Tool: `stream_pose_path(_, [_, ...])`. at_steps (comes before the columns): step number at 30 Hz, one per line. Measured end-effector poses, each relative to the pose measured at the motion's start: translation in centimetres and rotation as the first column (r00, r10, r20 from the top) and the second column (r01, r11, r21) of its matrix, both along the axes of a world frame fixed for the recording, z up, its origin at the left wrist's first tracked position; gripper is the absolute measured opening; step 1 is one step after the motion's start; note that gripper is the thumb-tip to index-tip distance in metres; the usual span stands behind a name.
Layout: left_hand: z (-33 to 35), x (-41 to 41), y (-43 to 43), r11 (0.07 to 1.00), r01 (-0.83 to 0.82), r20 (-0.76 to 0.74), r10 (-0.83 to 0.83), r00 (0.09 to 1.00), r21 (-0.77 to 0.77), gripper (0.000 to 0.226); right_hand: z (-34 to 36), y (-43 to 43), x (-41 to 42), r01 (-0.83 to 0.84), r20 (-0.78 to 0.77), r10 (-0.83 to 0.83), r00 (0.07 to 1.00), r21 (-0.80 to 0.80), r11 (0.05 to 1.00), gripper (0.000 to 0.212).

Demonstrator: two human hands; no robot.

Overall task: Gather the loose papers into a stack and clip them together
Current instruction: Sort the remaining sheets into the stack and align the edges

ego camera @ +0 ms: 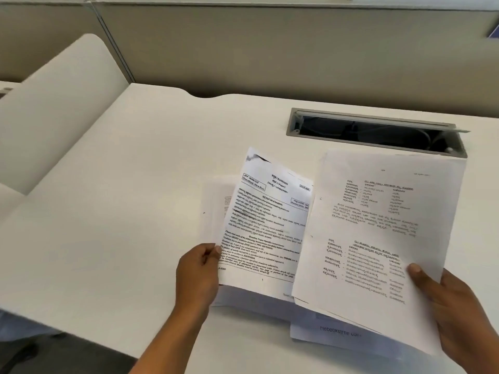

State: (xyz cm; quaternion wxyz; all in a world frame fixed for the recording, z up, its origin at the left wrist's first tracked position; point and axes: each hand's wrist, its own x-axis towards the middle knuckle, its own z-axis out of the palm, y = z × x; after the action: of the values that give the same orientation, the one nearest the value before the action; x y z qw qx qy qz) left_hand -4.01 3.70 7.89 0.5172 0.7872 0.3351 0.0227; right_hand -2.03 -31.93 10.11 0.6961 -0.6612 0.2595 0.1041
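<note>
While both hands are at the papers, the left hand (pixel 198 268) pinches the lower left edge of a printed sheet (pixel 266 228), thumb on top and fingers curled beneath it. That sheet tilts up off the white surface (pixel 108 211) and leans to the right. Its right edge is tucked under a second sheet (pixel 378 238), which the right hand (pixel 456 306) grips at the lower right edge, thumb pressed flat on the printed face. More pages (pixel 337 333) lie under these two, their lower edges fanned out unevenly toward the near edge, and another pale page (pixel 216 206) shows just left of the first sheet. Beyond the papers, an open cable hatch (pixel 378 133) is set into the surface.
</note>
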Motion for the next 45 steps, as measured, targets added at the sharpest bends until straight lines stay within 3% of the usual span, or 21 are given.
stream_pose_path(3, [2.0, 0.6, 1.0, 0.998, -0.045, 0.069, 0.048, 0.996, -0.042, 0.019, -0.4, -0.3, -0.3, 0.054, -0.002, -0.054, 0.999, -0.022, 0.998, 0.030])
stream_pose_path(8, [5.3, 1.1, 2.8, 0.987, -0.122, 0.200, 0.141, 0.970, -0.102, 0.019, -0.6, -0.6, -0.9, 0.117, -0.020, -0.118, 0.993, -0.046, 0.992, 0.018])
stream_pose_path(11, [6.8, 1.3, 3.6, 0.978, -0.177, 0.272, 0.202, 0.941, -0.114, 0.020, -0.6, -0.7, -1.4, 0.106, -0.019, -0.108, 0.994, -0.086, 0.991, 0.060])
stream_pose_path(12, [7.2, 1.3, 3.8, 0.973, -0.195, 0.290, 0.223, 0.931, -0.125, 0.020, -0.7, -0.7, -1.5, 0.114, -0.017, -0.116, 0.993, -0.094, 0.989, 0.062])
stream_pose_path(15, [8.2, 1.3, 3.8, 0.959, -0.186, 0.308, 0.248, 0.919, -0.215, 0.018, -0.8, -0.3, -1.8, 0.125, 0.005, -0.125, 0.992, -0.088, 0.988, 0.027])
stream_pose_path(17, [8.6, 1.0, 3.0, 0.949, -0.133, 0.287, 0.217, 0.933, -0.285, 0.017, -0.9, 0.1, -1.9, 0.119, 0.000, -0.120, 0.993, -0.115, 0.986, 0.016])
stream_pose_path(26, [7.7, -1.5, -3.7, 0.918, 0.106, 0.155, -0.050, 0.987, -0.383, 0.014, 0.9, 3.5, -1.8, 0.001, 0.002, -0.001, 1.000, -0.093, 0.996, 0.012])
stream_pose_path(37, [6.8, -1.9, -5.3, 0.953, 0.230, 0.068, -0.220, 0.973, -0.196, 0.010, 3.7, 5.1, -2.3, -0.071, 0.003, 0.072, 0.997, -0.072, 0.995, 0.011])
stream_pose_path(41, [7.4, -1.0, -5.2, 0.881, 0.262, 0.018, -0.278, 0.961, -0.394, 0.026, 4.1, 5.1, -2.7, -0.095, 0.018, 0.095, 0.995, -0.008, 0.995, 0.012])
stream_pose_path(45, [7.7, -0.2, -5.2, 0.696, 0.254, 0.001, -0.342, 0.940, -0.672, 0.025, 4.6, 5.3, -2.9, -0.160, 0.041, 0.160, 0.986, -0.010, 0.987, 0.016])
